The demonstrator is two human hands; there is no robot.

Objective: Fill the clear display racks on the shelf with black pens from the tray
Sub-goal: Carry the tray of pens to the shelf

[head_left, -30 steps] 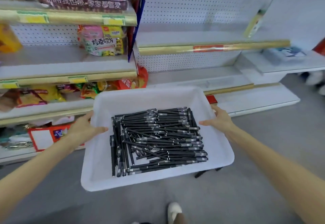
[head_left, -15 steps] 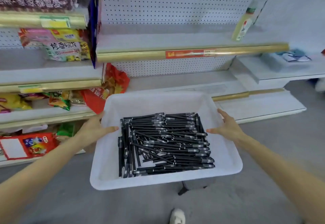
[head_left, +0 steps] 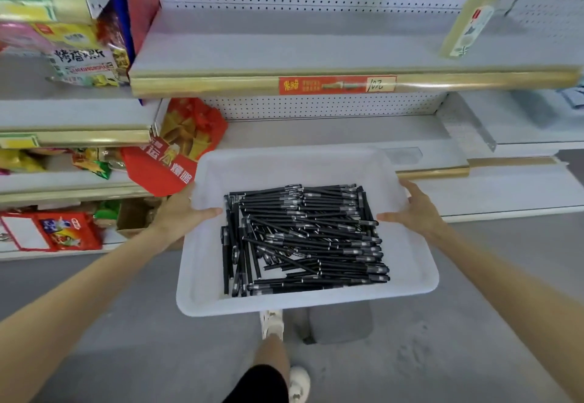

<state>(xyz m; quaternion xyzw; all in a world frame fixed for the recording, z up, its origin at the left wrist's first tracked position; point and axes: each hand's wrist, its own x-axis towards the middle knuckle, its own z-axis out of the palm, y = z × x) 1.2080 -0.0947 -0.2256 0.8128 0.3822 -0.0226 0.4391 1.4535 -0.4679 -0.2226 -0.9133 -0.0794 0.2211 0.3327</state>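
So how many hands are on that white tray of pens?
2. The left hand holds the left rim of the tray, thumb over the edge, fingers hidden beneath; the right hand holds the right rim, thumb inside.

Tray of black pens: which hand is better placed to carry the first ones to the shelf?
Right, probably. The left hand and right hand both grip the tray, equally near the black pens, but the bare shelf lies beside the right hand; snack bags crowd the left.
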